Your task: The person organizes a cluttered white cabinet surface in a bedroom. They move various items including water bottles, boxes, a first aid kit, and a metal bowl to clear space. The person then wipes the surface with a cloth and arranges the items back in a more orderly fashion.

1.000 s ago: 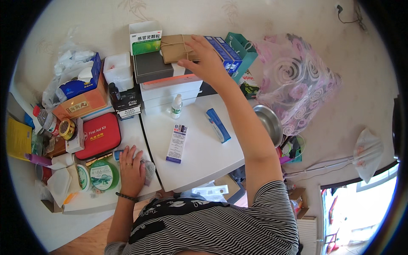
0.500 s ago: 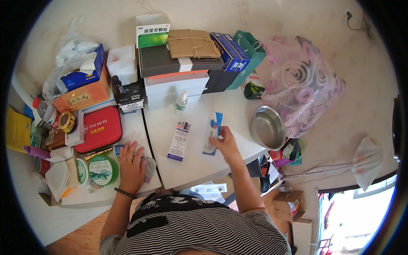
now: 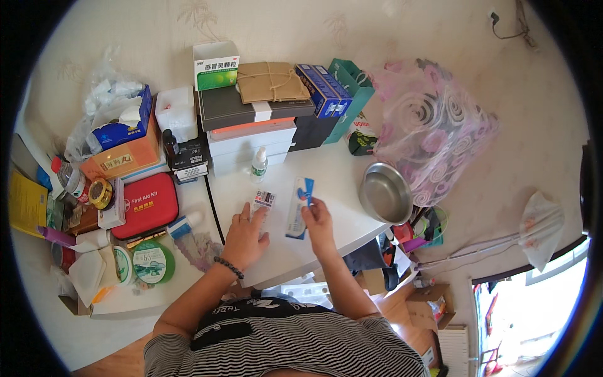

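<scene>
My right hand pinches the right edge of a flat white and blue carton, which stands tilted over the white table. Just left of it, a slim white box with dark print lies on the tabletop. My left hand, a beaded bracelet on its wrist, reaches over the lower part of that box with fingers stretched out, hiding much of it. Beyond both boxes stands a small clear spray bottle. A blue and white tube with a white cap lies left of my left hand, beside crumpled plastic.
A steel bowl sits at the table's right edge. Stacked boxes line the back. On the left are a red first-aid case, a green round tub and a black dropper bottle. A pink patterned plastic cover stands behind the bowl.
My left hand has moved right, from the blue and white tube to the slim white box. My right hand, still holding the carton, has shifted slightly left and toward me.
</scene>
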A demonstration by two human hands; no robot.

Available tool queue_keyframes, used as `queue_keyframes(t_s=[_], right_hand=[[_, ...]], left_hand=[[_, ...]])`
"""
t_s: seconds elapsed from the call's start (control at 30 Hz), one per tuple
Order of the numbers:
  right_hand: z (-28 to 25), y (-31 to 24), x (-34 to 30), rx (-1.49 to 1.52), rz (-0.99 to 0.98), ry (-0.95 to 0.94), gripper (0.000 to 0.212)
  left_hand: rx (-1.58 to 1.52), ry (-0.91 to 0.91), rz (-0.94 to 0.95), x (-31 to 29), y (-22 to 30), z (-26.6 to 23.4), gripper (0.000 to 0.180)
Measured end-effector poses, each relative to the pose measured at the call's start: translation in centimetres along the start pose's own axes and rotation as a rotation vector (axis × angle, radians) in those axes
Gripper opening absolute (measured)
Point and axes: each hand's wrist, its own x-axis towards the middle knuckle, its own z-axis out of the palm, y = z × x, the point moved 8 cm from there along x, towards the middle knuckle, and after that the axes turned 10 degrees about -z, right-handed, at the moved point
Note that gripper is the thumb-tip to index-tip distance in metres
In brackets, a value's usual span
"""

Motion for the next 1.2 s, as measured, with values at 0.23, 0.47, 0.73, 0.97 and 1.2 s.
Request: queue_keyframes(t_s=[0.23, 0.47, 0.73, 0.97, 1.2], right_hand=[[0.0, -13.2, 6.1, 0.239, -0.158, -0.054, 0.082], [-0.5, -17.2, 14.1, 0.347, -0.261, 0.017, 0.084], [-1.2, -20.5, 27.5, 0.281, -0.210, 0.132, 0.083], [1.6, -20.8, 30.0, -1.107, -0.650, 0.046, 0.064], [5.9, -19.9, 30.8, -1.100, -0.930, -0.179, 0.051]], left_hand=[[-0.667, -0.018, 0.013, -1.8, -2.4, -0.6, 0.049], [0.176, 0.163, 0.299, -4.5, -1.0, 0.1, 0.051], [0.158, 0.229, 0.359, -4.7, -1.2, 0.3, 0.051], [0.131, 0.222, 0.346, -4.7, -1.6, 0.2, 0.049], [0.118, 0.190, 0.334, -4.6, -1.7, 0.1, 0.049]])
